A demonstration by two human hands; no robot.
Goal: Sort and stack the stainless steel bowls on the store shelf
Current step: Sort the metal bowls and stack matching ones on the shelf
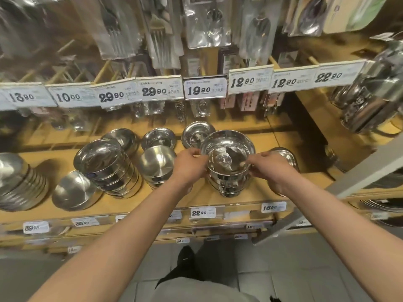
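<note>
I judge I'm mid-stacking: my left hand [189, 165] at nine o'clock and right hand [269, 168] at three pinch the top bowl [227, 147] on the stack [229, 184] mid-shelf [257, 192]; next, seat it level

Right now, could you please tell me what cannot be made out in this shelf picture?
- Head view: bowl count in the held stack, hidden by both hands, left and right.
- Bowl behind the right hand, mostly covered.
- Far-left stack, cut by the edge.
- Lower price tags, blurred.
</note>
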